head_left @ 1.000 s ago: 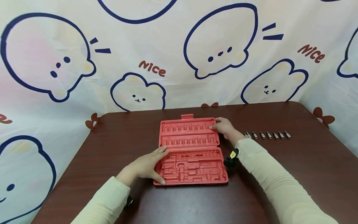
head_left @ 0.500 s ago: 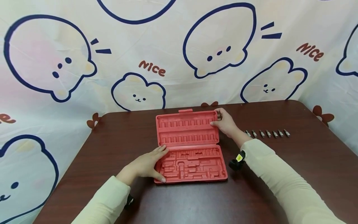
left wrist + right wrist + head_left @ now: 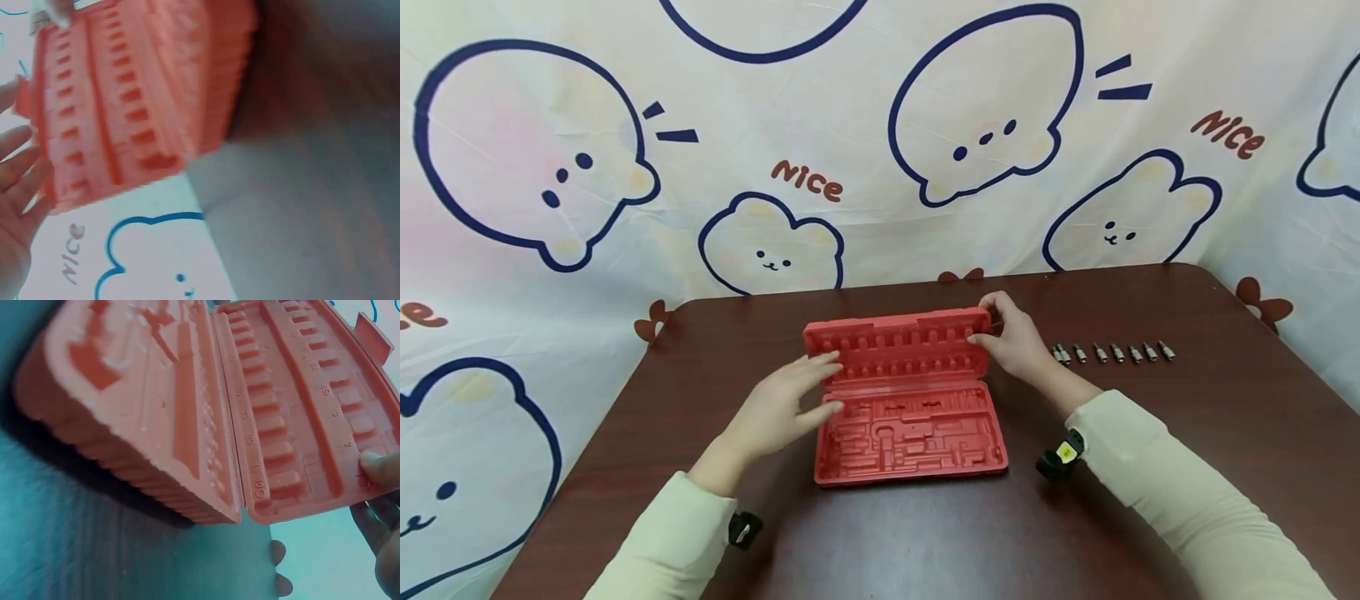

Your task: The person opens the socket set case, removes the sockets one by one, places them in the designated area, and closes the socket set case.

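A red molded plastic tool case (image 3: 917, 437) lies unfolded on the table, its shaped recesses bare. Its lid (image 3: 902, 343) stands raised and tilted at the hinge, inner side facing me. My right hand (image 3: 1017, 342) pinches the lid's upper right corner; in the right wrist view the thumb (image 3: 378, 467) presses the inside while the fingers go behind. My left hand (image 3: 778, 408) is spread at the case's left side, fingertips right at the lid's left edge. In the left wrist view, that hand's fingers (image 3: 25, 178) are extended along the lid's outer edge.
Several small metal bits (image 3: 1117, 353) lie in a row on the dark brown table (image 3: 910, 542), right of the case. Behind the table hangs a white cloth (image 3: 865, 233) printed with cartoon bears. A latch tab (image 3: 374, 339) sticks out from the lid's edge.
The lid has swung up from lying back to a raised tilt, with my right hand at its corner. My left hand has left the base's left side and moved up beside the lid.
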Available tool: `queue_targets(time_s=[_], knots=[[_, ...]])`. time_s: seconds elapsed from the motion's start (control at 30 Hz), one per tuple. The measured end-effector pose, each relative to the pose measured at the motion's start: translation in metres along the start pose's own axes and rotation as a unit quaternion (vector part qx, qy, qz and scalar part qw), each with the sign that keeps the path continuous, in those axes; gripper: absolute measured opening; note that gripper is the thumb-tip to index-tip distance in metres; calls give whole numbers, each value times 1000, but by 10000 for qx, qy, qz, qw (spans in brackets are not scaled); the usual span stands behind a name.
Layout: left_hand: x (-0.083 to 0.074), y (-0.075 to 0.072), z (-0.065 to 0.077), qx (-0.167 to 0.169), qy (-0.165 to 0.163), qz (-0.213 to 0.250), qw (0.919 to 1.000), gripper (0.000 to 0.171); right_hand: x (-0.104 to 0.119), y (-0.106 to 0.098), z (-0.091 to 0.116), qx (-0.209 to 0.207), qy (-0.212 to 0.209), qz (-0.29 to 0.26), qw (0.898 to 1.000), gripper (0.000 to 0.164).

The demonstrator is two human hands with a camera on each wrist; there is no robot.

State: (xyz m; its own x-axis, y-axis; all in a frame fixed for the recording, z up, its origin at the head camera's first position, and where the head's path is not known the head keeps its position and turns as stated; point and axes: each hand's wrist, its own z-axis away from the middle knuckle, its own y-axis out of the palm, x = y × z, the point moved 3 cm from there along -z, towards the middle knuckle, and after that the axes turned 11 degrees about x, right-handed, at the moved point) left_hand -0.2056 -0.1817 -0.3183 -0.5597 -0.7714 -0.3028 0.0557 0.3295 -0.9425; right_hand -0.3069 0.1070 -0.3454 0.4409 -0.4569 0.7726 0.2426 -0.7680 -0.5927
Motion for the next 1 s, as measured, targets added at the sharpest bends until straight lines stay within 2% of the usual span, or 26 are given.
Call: queue_targets(time_s=[0.07,0.13,0.23,0.3,0.4,0.47,0.53,0.67,0.8,1.0], knots=[[-5,-9,0,-563,245,0,9981,43,2,0,4,8,-174,160,9997,33],[-9,-16,0,-960,403,43,9946,41,3,0,9,-1,-311,286,9991,32],[-10,-22,-3,-1121,260,254,9930,44,3,2,16,-63,-518,401,9978,29],[-6,-22,-6,-952,-55,520,9941,48,4,3,21,-113,-653,496,9966,27],[1,-17,-10,-475,-563,934,9929,51,7,6,28,-156,-874,613,9942,24],[5,-12,-12,-175,-726,1136,9907,49,10,8,32,-168,-1017,684,9923,24],[7,-6,-13,28,-762,1235,9894,45,12,9,35,-145,-1119,740,9909,24],[8,2,-10,161,-723,1366,9878,39,13,12,41,78,-1293,964,9869,23],[7,7,-5,329,-690,1614,9839,42,15,11,49,486,-1381,996,9842,24],[3,13,2,964,-453,1637,9807,46,14,6,65,1294,-1413,768,9785,32]])
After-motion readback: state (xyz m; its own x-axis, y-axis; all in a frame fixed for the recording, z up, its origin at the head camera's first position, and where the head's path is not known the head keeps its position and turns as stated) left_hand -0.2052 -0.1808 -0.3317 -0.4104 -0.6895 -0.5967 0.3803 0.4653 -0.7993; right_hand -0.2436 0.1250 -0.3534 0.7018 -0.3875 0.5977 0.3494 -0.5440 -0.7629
